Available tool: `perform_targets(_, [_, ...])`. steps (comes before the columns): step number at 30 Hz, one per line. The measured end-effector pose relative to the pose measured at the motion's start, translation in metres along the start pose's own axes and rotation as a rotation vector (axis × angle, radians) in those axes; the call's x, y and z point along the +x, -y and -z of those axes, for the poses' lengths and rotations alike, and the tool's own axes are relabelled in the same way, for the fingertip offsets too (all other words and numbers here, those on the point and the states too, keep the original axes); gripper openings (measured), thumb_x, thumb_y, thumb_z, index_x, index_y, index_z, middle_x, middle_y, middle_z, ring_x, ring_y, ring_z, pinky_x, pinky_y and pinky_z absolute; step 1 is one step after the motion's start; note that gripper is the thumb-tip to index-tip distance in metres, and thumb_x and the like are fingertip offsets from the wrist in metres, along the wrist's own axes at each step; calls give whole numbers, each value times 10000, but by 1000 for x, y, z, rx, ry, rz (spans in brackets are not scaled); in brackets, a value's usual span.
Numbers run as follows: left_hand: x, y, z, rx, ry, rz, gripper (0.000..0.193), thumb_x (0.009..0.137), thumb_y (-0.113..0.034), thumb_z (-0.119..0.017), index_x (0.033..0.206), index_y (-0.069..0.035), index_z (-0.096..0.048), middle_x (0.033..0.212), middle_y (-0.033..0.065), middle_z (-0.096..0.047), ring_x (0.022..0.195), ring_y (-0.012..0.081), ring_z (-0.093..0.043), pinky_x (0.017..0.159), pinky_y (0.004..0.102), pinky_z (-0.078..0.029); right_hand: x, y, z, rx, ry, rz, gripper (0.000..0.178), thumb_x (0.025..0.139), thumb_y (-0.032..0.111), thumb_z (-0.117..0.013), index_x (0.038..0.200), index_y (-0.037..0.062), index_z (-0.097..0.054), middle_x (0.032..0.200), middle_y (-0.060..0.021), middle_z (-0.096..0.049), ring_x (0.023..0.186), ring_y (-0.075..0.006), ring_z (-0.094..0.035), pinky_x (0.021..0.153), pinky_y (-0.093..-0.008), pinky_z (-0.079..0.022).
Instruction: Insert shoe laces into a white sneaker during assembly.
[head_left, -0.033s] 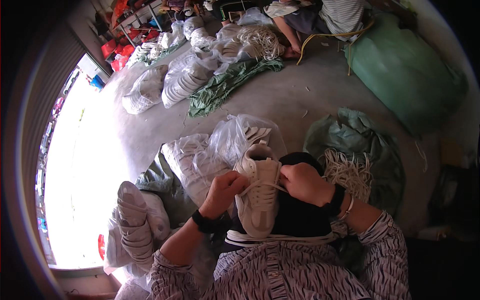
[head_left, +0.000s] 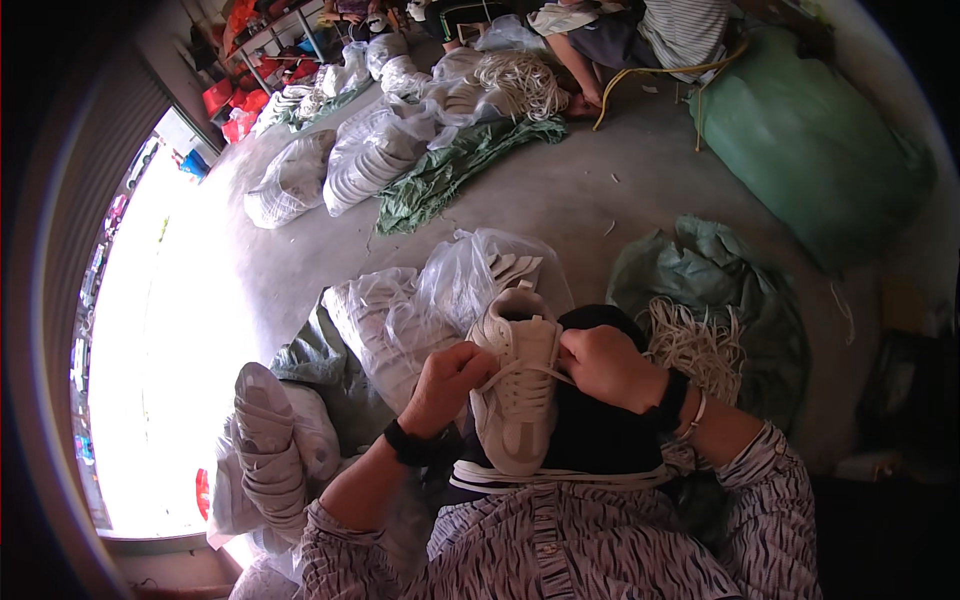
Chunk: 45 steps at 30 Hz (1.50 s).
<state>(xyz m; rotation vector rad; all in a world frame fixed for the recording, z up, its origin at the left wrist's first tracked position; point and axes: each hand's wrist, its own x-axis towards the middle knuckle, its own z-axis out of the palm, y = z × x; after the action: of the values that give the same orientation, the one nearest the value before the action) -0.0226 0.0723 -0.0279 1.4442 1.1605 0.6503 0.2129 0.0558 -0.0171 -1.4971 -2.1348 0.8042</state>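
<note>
A cream sneaker (head_left: 518, 440) rests on my lap, its toe toward me and its opening away. A pale shoelace (head_left: 540, 369) runs through its eyelets and crosses over the upper front. On the left side of the shoe, my left hand (head_left: 448, 382) is closed in a pinch on one end of the lace. My right hand (head_left: 612, 368) is closed on the other lace end at the shoe's right side; its fingertips are partly hidden. Both hands are close to the shoe's upper.
Beyond the shoe lies a clear plastic bag (head_left: 455, 275) of shoe uppers. Loose laces (head_left: 697, 335) lie on a green sack (head_left: 715, 258) to the right. Stacked uppers (head_left: 268, 450) stand at left. A big green sack (head_left: 800, 150) and seated people are farther off.
</note>
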Motion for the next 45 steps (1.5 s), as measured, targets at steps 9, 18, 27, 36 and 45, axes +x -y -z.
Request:
perform_targets(9, [14, -13, 7, 333, 63, -114, 213, 850, -189, -575, 719, -20, -578, 610, -9, -504, 596, 50, -431, 526, 238, -381, -3, -11, 8, 278, 101, 41, 136, 778, 88, -622, 886, 5, -623, 741, -107, -616, 680, -306, -602, 603, -345, -477])
perform_targets(18, [29, -55, 6, 1025, 156, -630, 184, 715, -148, -695, 848, -98, -578, 873, 56, -554, 809, 266, -534, 709, 390, -464, 9, -12, 13, -276, -289, 599, 191, 738, 78, -608, 921, 63, -552, 916, -72, -528, 811, -252, -575, 685, -372, -471])
perform_targets(27, [41, -70, 20, 1364, 533, -722, 97, 747, -175, -656, 821, -121, -624, 896, 38, -550, 863, 208, -562, 709, 359, -487, 16, -9, 16, -405, 130, 602, 112, 733, 146, -607, 788, 52, -584, 852, -81, -538, 788, -243, -588, 660, -341, -488])
perform_targets(36, [43, -75, 5, 1031, 456, -457, 140, 785, -246, -604, 852, -131, -649, 857, 104, -565, 781, 277, -588, 638, 416, -478, 29, 7, -5, -229, 205, 254, 134, 750, 112, -591, 846, 22, -570, 868, -129, -562, 785, -326, -593, 664, -386, -489])
perform_targets(45, [57, -42, 13, 102, 361, 184, 198, 826, -235, -601, 805, -42, -640, 778, 29, -598, 667, 138, -553, 619, 292, -442, 34, -1, 18, 810, 120, -148, 120, 898, 145, -489, 907, 40, -548, 782, -88, -597, 651, -169, -634, 551, -294, -506])
